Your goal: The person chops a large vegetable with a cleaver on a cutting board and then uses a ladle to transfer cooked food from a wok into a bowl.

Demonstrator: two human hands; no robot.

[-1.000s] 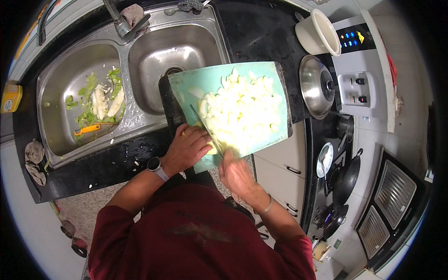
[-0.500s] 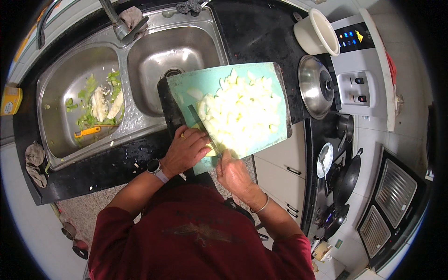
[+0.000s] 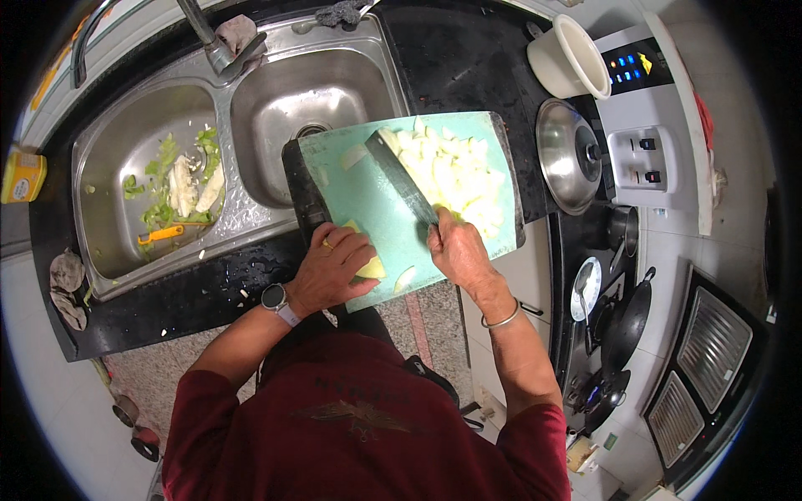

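Observation:
My right hand (image 3: 462, 250) grips the handle of a kitchen knife (image 3: 403, 177), its dark blade slanting up and left across the cutting board. Beside the blade lies a heap of pale green-white vegetable pieces (image 3: 455, 171). On the near left part of the light green cutting board (image 3: 351, 200), my left hand (image 3: 332, 265) is curled over a pale green vegetable chunk (image 3: 373, 265) and holds it down. One cut slice (image 3: 404, 278) lies apart near the board's front edge, and another pale slice (image 3: 353, 156) rests toward the far left.
The board overlaps the edge of a double steel sink (image 3: 227, 125). Its left basin holds green peelings and an orange peeler (image 3: 160, 235). On the right are a steel lid (image 3: 570, 156), a cream pot (image 3: 568, 58), a water dispenser (image 3: 647, 159) and a stove with a black wok (image 3: 626, 326).
My right hand and the knife have moved right and away from the chunk, pushing the cut pieces into a tighter heap on the right. My left hand stays nearly in place.

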